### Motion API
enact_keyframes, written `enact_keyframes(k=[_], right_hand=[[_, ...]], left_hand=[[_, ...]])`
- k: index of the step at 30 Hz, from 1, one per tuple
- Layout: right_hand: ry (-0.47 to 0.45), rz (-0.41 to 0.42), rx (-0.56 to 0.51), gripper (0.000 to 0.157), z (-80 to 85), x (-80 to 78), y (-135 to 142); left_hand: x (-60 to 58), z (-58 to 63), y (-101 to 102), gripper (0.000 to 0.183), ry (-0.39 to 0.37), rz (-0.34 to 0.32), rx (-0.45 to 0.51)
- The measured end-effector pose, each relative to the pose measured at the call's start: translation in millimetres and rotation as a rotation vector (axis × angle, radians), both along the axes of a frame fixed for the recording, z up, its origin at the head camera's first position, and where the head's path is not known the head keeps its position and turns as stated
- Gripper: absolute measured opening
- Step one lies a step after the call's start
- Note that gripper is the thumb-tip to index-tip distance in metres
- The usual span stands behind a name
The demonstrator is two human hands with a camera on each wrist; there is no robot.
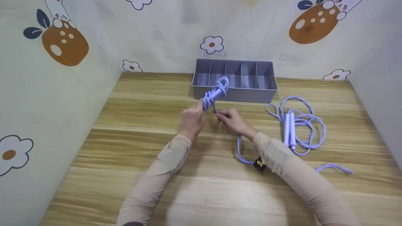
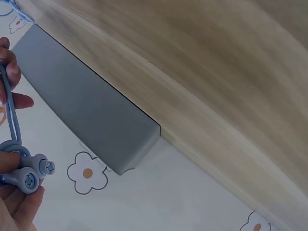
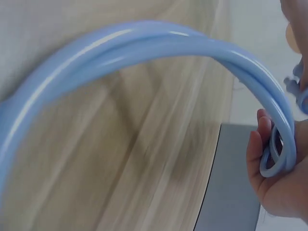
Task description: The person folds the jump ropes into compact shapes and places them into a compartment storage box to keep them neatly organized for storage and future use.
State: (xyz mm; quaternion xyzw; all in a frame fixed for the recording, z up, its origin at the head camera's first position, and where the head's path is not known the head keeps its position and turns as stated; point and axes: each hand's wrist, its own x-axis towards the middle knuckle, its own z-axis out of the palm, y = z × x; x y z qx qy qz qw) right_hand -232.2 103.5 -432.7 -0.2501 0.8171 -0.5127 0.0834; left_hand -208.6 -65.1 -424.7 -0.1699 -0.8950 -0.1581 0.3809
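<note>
A light blue jump rope (image 1: 216,93) is bunched in front of the box, its cord wound around its handles. My left hand (image 1: 192,121) grips the bundle by the lower handle ends; two of these ends (image 2: 30,179) show in the left wrist view. My right hand (image 1: 231,121) pinches the doubled cord just right of the bundle. In the right wrist view a doubled strand (image 3: 159,41) arches across to the right hand (image 3: 279,180), with a loop lying in its fingers. More cord hangs below the right wrist, partly hidden by the forearm.
A grey box (image 1: 234,94) with several compartments stands at the back against the patterned backdrop. A second blue jump rope (image 1: 289,128) lies loosely coiled on the right of the wooden table (image 1: 125,150). A small black thing (image 1: 259,164) shows beside the right sleeve.
</note>
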Motion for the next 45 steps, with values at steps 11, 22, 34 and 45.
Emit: enact_keyframes(k=[11,22,34,45], right_hand=[[-0.059,-0.072,0.081,0.021,10.4,24.1,-20.0],[0.059,0.023,0.269,0.021,38.6,42.5,-13.1],[0.256,0.107,0.435,0.021,70.1,57.7,7.8],[0.668,0.062,0.538,0.015,94.6,68.1,20.3]], left_hand=[[-15.9,-5.5,-12.7,0.016,-0.068,0.162,-0.020],[-19.7,0.4,-31.0,0.006,-0.103,0.265,-0.082],[-15.7,1.5,-37.4,0.004,-0.106,0.282,-0.113],[-5.1,-2.6,-29.3,0.012,-0.091,0.264,-0.244]])
